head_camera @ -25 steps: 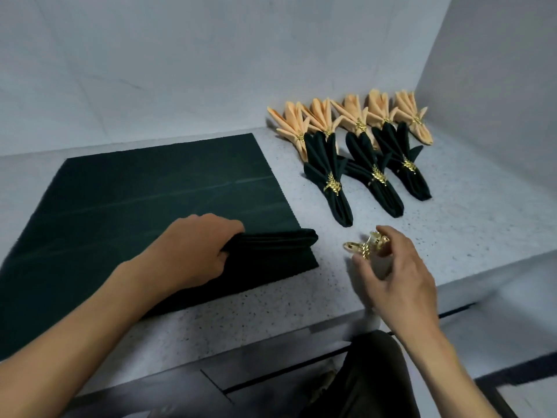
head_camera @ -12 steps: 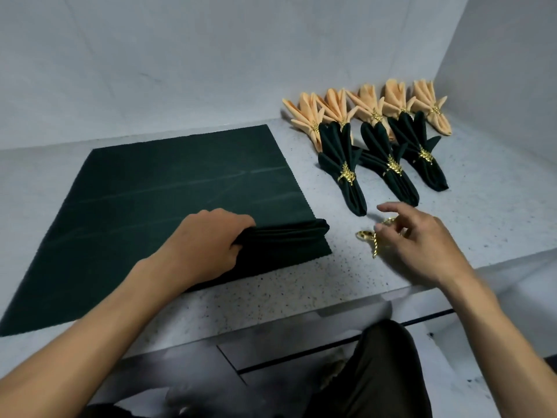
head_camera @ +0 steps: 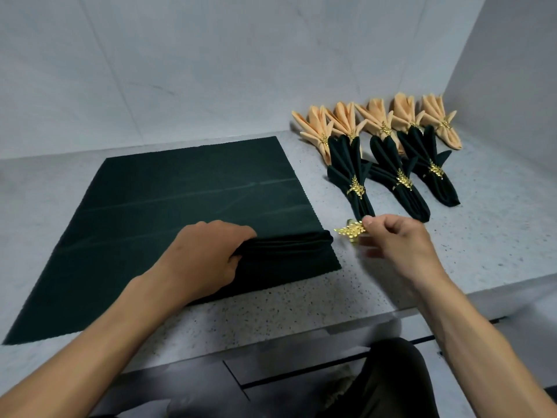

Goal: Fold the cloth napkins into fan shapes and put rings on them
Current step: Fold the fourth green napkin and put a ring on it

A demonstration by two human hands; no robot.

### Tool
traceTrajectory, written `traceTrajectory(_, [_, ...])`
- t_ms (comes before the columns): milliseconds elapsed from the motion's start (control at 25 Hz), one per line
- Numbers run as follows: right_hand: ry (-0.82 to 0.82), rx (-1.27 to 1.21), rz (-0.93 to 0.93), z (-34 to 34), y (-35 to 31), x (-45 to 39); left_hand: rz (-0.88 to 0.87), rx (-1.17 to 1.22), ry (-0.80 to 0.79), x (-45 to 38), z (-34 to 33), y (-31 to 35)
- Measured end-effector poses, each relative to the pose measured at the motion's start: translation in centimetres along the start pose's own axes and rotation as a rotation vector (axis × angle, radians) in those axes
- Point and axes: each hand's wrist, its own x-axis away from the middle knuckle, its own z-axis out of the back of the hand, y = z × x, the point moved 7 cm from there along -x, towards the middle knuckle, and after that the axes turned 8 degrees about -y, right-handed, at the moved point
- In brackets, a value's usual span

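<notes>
Writing I see nowhere; my left hand grips the pleated green napkin, my right hand pinches a gold ring.

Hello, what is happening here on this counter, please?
A person is folding napkins into fans. The left hand holds the pleated edge of a dark green napkin lying on the counter. The right hand pinches a gold ring. Three green and five peach fans already wear rings.
</notes>
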Motion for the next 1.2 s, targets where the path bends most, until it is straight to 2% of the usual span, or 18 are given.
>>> traceTrajectory(120, [-0.126, -0.214, -0.172, -3.6, -0.1, 0.2, -0.027, 0.007, 0.025, 0.5, 0.7, 0.3])
traceTrajectory(280, [-0.247, -0.28, -0.251, -5.8, 0.0, 0.3, -0.02, -0.01, 0.017, 1.0, 1.1, 0.0])
traceTrajectory(480, [-0.168, -0.301, -0.25, -4.7, -0.2, 0.5, 0.009, -0.058, -0.023, 1.1, 1.0, -0.3])
traceTrajectory(640, [-0.227, -0.256, -0.188, -6.4, -1.1, 1.3, -0.008, -0.071, -0.043, 0.5, 1.0, 0.9])
traceTrajectory(720, [-0.186, -0.136, -0.066, -7.3, -1.4, 1.3, -0.023, -0.069, -0.058, 0.6, 1.2, 1.3])
traceTrajectory(800, [-0.135, 0.253, 0.245, -7.0, -2.7, 1.4, -0.039, -0.048, -0.091, 0.8, 1.3, 1.2])
traceTrajectory(880, [-0.262, 0.625, 0.496, -7.3, -4.1, 1.7, -0.05, -0.033, -0.121, 1.1, 1.5, 0.7])
traceTrajectory(960, [-0.468, 0.803, 0.515, -8.1, -4.3, 1.6, -0.055, -0.024, -0.151, 1.2, 1.8, 0.5])
traceTrajectory(1000, [-0.513, 0.885, 0.527, -8.4, -4.3, 1.6, -0.058, -0.026, -0.161, 1.2, 2.0, 0.6])
traceTrajectory(1080, [-0.525, 0.962, 0.536, -9.0, -4.2, 1.4, -0.066, -0.026, -0.159, 1.1, 2.2, 1.0])
traceTrajectory(1200, [-0.516, 0.9, 0.529, -9.5, -4.5, 1.7, -0.08, -0.036, -0.173, 1.2, 2.2, 1.3])
